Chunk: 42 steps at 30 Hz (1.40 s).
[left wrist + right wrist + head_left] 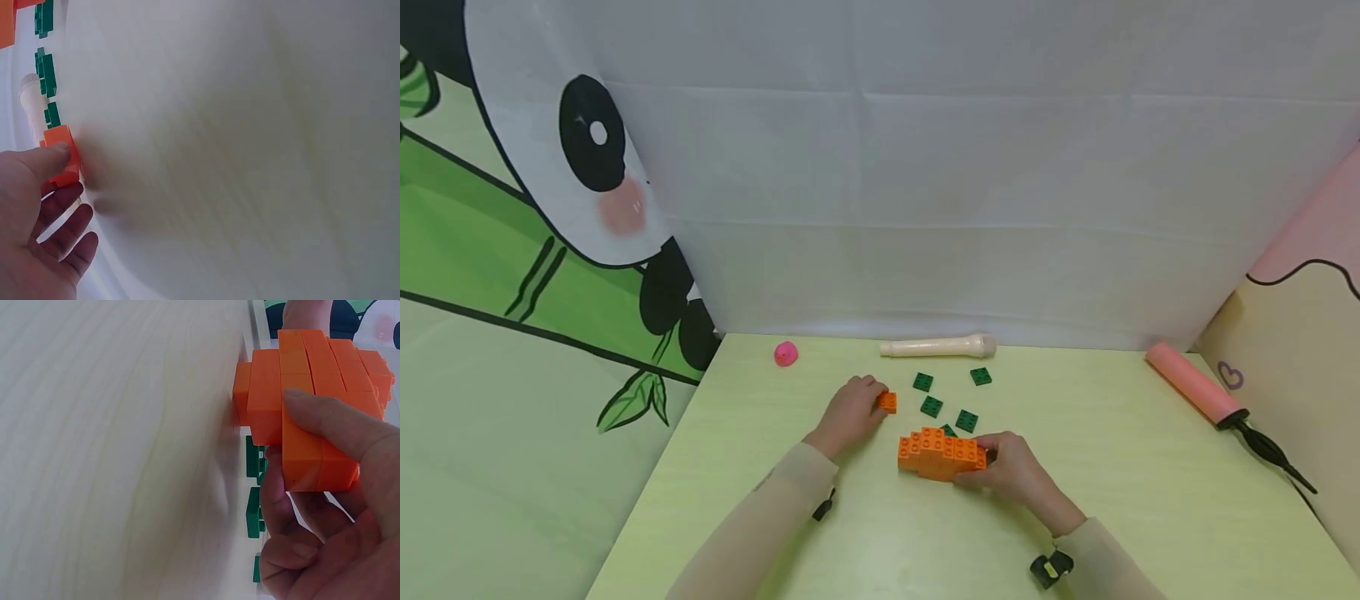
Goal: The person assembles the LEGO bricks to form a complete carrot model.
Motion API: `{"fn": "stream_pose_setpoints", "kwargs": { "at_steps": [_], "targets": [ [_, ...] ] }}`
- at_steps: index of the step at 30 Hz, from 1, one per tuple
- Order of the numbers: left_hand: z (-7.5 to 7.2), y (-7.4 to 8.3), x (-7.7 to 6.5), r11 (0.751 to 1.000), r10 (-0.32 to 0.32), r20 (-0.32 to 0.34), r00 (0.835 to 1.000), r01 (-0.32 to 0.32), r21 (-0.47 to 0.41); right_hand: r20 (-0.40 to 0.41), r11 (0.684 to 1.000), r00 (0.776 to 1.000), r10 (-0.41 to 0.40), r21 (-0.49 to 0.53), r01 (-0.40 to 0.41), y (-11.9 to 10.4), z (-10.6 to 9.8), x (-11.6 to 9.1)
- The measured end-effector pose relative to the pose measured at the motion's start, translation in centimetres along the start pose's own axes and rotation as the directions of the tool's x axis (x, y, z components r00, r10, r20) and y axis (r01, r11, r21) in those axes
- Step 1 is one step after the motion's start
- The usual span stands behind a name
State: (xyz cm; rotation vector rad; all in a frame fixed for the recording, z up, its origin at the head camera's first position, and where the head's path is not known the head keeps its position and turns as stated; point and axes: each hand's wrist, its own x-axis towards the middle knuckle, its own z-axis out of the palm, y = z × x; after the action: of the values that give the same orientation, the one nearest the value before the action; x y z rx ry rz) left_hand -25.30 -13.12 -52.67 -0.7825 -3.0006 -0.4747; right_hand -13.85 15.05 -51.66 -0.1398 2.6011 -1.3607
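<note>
My left hand [854,414] pinches a small orange toy brick [887,402] between thumb and fingertips, low over the table; the left wrist view shows the brick [62,155] under the thumb, other fingers loosely bent. With my right hand [1017,468] I grip the right end of a stepped block of joined orange bricks [934,454], thumb across its face in the right wrist view [312,412]. Several green bricks [932,406] lie scattered behind the block, one partly hidden by it.
A pale microphone-shaped stick [936,346] lies along the back of the table [880,550]. At the back left sits a small pink piece [786,354]. A pink cylinder with a black nozzle [1195,385] rests at the right edge. A white sheet [925,167] rises behind.
</note>
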Motion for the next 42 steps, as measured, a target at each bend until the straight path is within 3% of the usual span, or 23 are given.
{"fn": "stream_pose_setpoints", "kwargs": {
  "at_steps": [6,11,14,20,31,38,42],
  "targets": [
    [-0.1,-0.6,-0.4,0.994,-0.021,-0.006,1.0,0.02,-0.108,0.006,1.0,1.0,0.004,-0.002,-0.004,-0.1,0.0,0.1],
    [-1.1,-0.4,-0.8,0.969,-0.077,0.006,0.997,0.076,-0.234,0.003,1.0,1.0,0.014,-0.004,-0.014,-0.2,0.0,0.1],
    [-1.7,0.0,-0.9,0.967,-0.074,-0.005,0.997,0.071,-0.246,0.001,1.0,1.0,0.019,-0.011,-0.019,-0.2,0.1,0.1],
    [-3.0,1.3,-0.8,0.966,0.015,-0.071,0.997,-0.032,-0.255,-0.004,0.999,0.999,0.034,-0.025,-0.034,-0.1,0.2,0.1],
    [-5.7,6.3,-0.7,0.915,0.174,-0.154,0.973,-0.218,-0.339,0.001,0.999,1.0,0.028,-0.021,-0.028,-0.3,-0.1,0.2],
    [-5.9,9.4,-1.3,0.886,0.29,-0.115,0.95,-0.312,-0.342,0.009,1.0,1.0,-0.023,-0.021,0.023,-0.2,-0.3,0.1],
    [-5.5,10.4,-1.7,0.875,0.359,-0.104,0.928,-0.373,-0.308,0.009,0.999,0.999,-0.043,-0.013,0.043,0.0,-0.3,0.1]
  ]
}}
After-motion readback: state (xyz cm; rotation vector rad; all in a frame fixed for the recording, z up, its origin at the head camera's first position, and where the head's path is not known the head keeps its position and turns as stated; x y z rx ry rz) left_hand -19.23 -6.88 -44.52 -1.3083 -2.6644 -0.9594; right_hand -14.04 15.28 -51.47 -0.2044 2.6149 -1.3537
